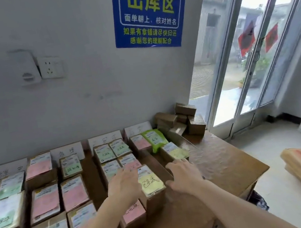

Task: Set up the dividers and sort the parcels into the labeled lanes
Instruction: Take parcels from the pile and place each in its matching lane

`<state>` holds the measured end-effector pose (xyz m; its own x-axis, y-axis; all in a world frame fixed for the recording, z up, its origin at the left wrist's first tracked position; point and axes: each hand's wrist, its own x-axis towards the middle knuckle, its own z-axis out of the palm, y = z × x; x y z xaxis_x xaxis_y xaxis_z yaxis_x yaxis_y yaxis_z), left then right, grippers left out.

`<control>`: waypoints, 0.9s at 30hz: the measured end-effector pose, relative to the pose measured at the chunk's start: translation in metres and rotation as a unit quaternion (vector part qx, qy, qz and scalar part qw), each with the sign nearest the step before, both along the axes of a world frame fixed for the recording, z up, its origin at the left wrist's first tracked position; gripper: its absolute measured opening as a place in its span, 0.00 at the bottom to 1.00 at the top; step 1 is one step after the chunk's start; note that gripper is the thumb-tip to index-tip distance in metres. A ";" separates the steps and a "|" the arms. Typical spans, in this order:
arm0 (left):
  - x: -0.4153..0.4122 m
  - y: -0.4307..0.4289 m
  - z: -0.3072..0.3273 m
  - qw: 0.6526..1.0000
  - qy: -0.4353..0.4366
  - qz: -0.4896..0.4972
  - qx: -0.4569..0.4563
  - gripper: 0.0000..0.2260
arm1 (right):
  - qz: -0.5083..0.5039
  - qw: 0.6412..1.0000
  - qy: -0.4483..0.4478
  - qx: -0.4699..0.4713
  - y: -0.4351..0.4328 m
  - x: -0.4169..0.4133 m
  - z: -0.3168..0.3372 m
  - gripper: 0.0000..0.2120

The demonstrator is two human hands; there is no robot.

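**Sorting worktop: lanes part-filled, stock and hazards**

Lane labels [68,151]: four white cards, propped along the wall.

Far-left lane: three parcels, green-labelled. A dark divider [22,225] lies on its right.

Second lane: six parcels, pink and green.

Third lane: six parcels. The yellow-labelled parcel [151,185] stands near the front, between both hands.

Left hand [125,185]: released, fingers spread flat, touching that parcel's left side.

Right hand [184,177]: released likewise, palm down, just beside the parcel's right side, at the near end of a second divider [160,164].

Fourth lane: two boxes and one green pouch [154,139].

Back right corner of the worktop [223,161]: an unsorted pile [180,120] of brown boxes, at least six; the exact count is unclear.

Hazards, as judged:
- The right hand could knock the second divider askew, so the third and fourth lanes would merge.
- Pushing the yellow-labelled parcel could shove the pink-labelled one in front of it towards the worktop edge.
- A misread label could put the parcel in the wrong lane.
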<state>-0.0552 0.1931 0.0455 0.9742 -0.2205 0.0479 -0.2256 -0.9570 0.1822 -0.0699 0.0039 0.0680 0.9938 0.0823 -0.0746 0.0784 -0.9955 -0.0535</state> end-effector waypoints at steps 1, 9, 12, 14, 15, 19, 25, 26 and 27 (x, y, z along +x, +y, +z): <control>0.002 -0.017 0.002 1.000 -0.003 -0.004 -0.002 0.20 | -0.006 1.000 0.000 0.005 -0.017 0.001 0.002 0.26; 0.042 -0.141 0.009 0.998 -0.012 -0.044 0.034 0.22 | -0.061 0.997 -0.006 0.037 -0.140 0.026 0.005 0.22; 0.067 -0.175 0.007 0.998 -0.016 -0.053 0.034 0.22 | -0.066 0.997 -0.010 0.030 -0.174 0.044 0.003 0.23; 0.087 -0.197 0.004 0.998 -0.017 -0.057 0.037 0.21 | -0.071 0.997 -0.007 0.031 -0.196 0.061 -0.002 0.23; 0.098 -0.208 0.003 0.997 -0.018 -0.059 0.038 0.21 | -0.072 0.997 -0.006 0.031 -0.207 0.070 -0.004 0.24; 0.145 -0.247 -0.002 0.998 -0.013 -0.057 0.028 0.20 | -0.068 0.997 -0.011 0.036 -0.245 0.114 -0.010 0.26; 0.218 -0.294 -0.012 1.000 0.001 -0.023 0.007 0.20 | -0.046 0.999 0.008 -0.002 -0.296 0.190 -0.015 0.24; 0.229 -0.300 -0.012 1.000 0.002 -0.017 0.008 0.20 | -0.041 0.999 0.007 -0.004 -0.304 0.204 -0.015 0.23; 0.240 -0.306 -0.014 1.000 0.005 -0.011 0.009 0.20 | -0.036 0.999 0.005 -0.007 -0.310 0.216 -0.015 0.23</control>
